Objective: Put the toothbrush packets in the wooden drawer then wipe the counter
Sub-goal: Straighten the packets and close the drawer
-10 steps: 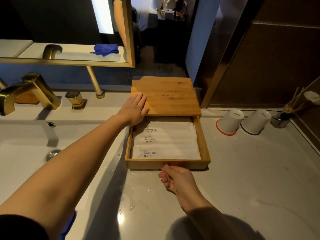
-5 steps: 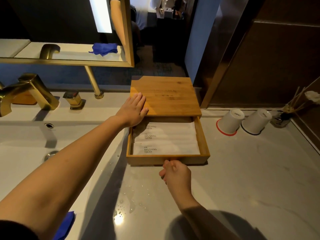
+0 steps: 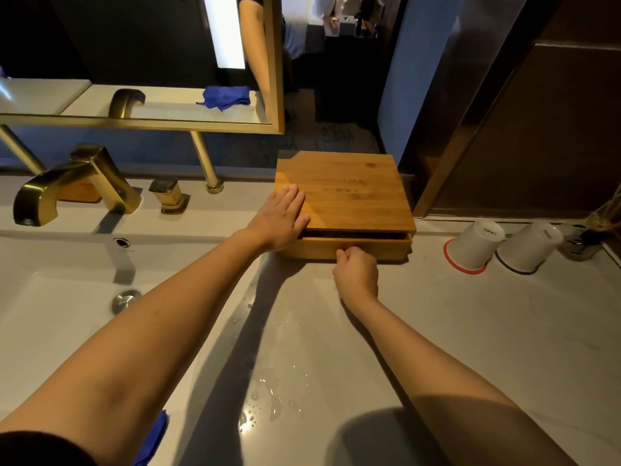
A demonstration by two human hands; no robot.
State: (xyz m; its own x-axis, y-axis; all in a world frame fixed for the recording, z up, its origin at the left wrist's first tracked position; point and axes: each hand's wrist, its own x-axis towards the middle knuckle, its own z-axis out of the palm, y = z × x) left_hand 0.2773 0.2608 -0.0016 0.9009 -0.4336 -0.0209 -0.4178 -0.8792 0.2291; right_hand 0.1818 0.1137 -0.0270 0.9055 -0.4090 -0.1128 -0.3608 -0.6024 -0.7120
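Observation:
The wooden drawer box (image 3: 356,196) stands at the back of the grey counter (image 3: 470,331). Its drawer front (image 3: 379,248) is pushed almost fully in, leaving a thin dark gap under the lid. The toothbrush packets are hidden inside. My left hand (image 3: 280,218) lies flat on the box's left front corner, fingers apart. My right hand (image 3: 356,269) is curled in a fist with its knuckles against the drawer front. A blue cloth (image 3: 154,438) peeks out under my left arm at the bottom edge.
A white sink (image 3: 50,314) with a gold tap (image 3: 74,183) fills the left. Two upturned white cups (image 3: 473,245) (image 3: 529,245) and a reed diffuser (image 3: 584,240) stand at the right. Water drops (image 3: 265,398) lie on the counter. A gold-framed mirror (image 3: 134,121) hangs behind the sink.
The drawer has slid back from wide open to almost shut, hiding the packets. My right hand followed it toward the box. My left hand stayed on the lid.

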